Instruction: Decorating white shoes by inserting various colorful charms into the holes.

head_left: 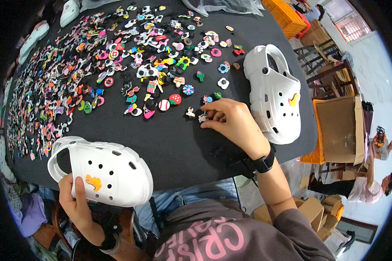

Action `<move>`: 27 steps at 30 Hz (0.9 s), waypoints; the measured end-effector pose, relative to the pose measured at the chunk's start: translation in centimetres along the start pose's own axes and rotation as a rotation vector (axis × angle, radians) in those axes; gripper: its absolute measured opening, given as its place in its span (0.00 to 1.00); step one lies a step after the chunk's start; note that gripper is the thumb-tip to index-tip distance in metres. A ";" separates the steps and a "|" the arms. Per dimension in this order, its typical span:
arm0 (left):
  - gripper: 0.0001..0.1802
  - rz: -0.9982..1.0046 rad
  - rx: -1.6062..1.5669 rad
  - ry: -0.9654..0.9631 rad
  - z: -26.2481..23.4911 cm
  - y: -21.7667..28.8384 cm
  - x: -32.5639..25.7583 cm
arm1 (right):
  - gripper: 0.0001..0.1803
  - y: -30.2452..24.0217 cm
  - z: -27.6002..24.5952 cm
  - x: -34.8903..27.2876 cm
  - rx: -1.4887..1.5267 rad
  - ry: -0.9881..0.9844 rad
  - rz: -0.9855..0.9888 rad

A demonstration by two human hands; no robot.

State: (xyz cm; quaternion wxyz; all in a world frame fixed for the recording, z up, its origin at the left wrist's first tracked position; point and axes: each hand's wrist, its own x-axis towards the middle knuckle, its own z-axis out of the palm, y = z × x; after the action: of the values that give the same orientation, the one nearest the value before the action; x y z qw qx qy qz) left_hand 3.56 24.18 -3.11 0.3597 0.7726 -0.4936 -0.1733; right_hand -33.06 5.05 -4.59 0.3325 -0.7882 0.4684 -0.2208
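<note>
My left hand (76, 200) grips a white perforated clog (106, 172) at the table's near edge; a yellow charm (93, 182) is fixed on its top, beside my thumb. My right hand (231, 119) rests on the black table (178, 148), fingertips pinching a small white charm (203, 117) lying on the surface. A black watch is on that wrist. A second white clog (274, 93) lies to the right of this hand, with a yellow charm (294, 100) on its side.
Many small colourful shoe charms (117, 61) cover the table's left and far parts. Orange crates (287, 15) and a cardboard box (337, 130) stand on the right. Another person (370, 182) is at the lower right. More pale clogs (35, 37) lie far left.
</note>
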 end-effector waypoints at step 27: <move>0.12 0.030 0.018 0.044 -0.3 1.0 -0.2 | 0.19 1.7 -1.8 -5.8 0.080 0.076 -0.001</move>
State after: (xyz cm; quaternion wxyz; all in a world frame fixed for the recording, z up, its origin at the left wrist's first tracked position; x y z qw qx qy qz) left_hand 3.06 24.25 -2.17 0.3661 0.7720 -0.4987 -0.1463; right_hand -37.91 9.03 -4.85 0.3455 -0.7656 0.4710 -0.2693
